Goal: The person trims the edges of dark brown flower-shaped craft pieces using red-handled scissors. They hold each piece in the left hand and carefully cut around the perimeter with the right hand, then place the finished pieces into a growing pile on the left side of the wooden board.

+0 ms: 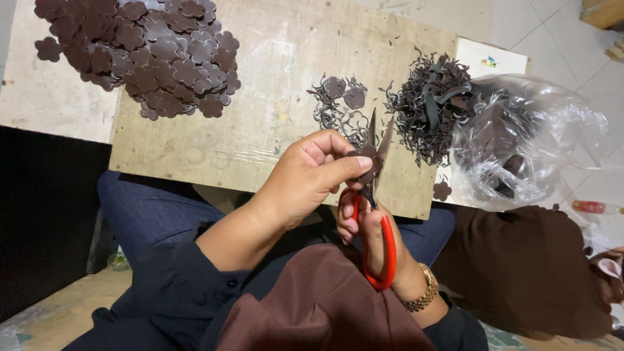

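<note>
Plywood board (260,97) edge — left hand (312,172) pinches brown piece (368,156), right hand (370,237) grips open scissors (377,214).

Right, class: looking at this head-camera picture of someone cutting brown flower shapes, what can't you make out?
- Head view: the piece being cut, mostly covered by the left hand.
- Contents of the plastic bag, blurred by crinkled film.
- Scissors handle, partly hidden by the right hand.

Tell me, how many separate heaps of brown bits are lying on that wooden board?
3: a big pile of flower shapes at the far left, a small cluster mid-board, and a heap of trimmings right. The plastic bag may hide more.
</note>
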A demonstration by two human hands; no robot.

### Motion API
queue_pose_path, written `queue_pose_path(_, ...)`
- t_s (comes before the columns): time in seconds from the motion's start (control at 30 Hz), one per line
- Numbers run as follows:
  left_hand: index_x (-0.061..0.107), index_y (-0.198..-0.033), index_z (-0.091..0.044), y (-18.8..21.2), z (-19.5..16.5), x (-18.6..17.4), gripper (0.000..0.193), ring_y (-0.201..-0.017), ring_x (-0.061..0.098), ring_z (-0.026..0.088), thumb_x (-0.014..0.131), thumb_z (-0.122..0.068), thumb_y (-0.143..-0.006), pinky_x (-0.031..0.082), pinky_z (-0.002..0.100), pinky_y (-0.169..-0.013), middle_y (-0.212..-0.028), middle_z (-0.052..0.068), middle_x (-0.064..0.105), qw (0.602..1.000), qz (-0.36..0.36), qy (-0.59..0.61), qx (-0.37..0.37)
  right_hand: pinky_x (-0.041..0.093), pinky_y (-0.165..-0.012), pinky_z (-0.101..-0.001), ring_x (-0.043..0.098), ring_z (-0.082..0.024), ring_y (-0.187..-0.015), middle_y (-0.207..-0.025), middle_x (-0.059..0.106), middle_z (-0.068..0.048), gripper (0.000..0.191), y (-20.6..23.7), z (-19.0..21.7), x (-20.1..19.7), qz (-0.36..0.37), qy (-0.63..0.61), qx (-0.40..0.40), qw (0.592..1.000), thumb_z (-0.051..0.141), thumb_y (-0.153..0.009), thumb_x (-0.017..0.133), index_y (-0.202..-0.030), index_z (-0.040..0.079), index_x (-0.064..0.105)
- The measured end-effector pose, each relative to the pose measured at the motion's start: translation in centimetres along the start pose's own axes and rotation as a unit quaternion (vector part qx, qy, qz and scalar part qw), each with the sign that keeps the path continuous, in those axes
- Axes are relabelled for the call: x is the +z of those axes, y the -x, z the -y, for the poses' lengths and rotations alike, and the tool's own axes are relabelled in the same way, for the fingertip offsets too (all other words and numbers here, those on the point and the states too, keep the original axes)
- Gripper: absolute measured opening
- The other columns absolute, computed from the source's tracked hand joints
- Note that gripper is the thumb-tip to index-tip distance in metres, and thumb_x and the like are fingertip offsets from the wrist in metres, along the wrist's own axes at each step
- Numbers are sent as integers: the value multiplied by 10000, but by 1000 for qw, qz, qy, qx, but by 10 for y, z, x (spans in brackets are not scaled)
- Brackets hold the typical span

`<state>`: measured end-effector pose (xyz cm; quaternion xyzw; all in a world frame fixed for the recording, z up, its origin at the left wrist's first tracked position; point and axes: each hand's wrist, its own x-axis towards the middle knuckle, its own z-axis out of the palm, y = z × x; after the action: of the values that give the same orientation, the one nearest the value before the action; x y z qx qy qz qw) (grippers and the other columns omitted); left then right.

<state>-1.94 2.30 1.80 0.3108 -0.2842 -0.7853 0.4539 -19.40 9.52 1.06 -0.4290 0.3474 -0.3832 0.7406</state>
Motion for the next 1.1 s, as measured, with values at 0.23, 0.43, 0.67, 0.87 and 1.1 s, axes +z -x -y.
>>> queue_pose_path(0.23, 628, -956, -54, -2, 3, -1, 120, -738, 649, 85, 733, -110, -945, 477, 212, -626, -835, 34, 696, 999, -19, -33, 10, 325, -643, -255, 340, -106, -722, -833, 371, 17, 532, 3, -3, -1, -28, 16, 28, 999, 608, -1052, 437, -1056, 78, 466)
queue_pose_path(0.43, 665, -1013, -56, -1, -6, 0, 110, -751, 622, 68, 721, -97, -927, 449, 212, -616, -878, 23, 697, 998, -37, -55, 12, 323, -644, -252, 343, -104, -730, -821, 368, 23, 556, 1, -1, -5, -28, 23, 29, 999, 632, -1034, 449, -1077, 78, 472)
queue_pose_path(0.67, 641, -989, -50, 2, -20, -6, 81, -780, 680, 76, 669, -96, -929, 526, 230, -661, -883, 19, 711, 997, -49, -60, 25, 419, -807, -279, 436, -127, -861, -954, 460, -19, 625, -3, 4, -7, 27, 69, 3, 997, 646, -1043, 459, -1162, 33, 492)
queue_pose_path(0.87, 675, -1012, -33, 1, -19, -11, 83, -750, 612, 70, 696, -75, -943, 500, 229, -669, -872, 12, 682, 995, -33, -77, 51, 463, -854, -284, 484, -126, -912, -1012, 505, -37, 688, -2, 5, -10, 39, 112, 4, 993, 668, -1036, 441, -1212, 6, 510)
queue_pose_path(1.1, 671, -1011, -23, 4, -22, -12, 86, -788, 661, 66, 699, -79, -952, 540, 223, -703, -898, 27, 719, 993, -15, -109, 50, 448, -816, -270, 475, -122, -883, -991, 510, -36, 705, -2, 1, -13, 46, 125, 25, 991, 675, -1015, 456, -1219, 3, 517)
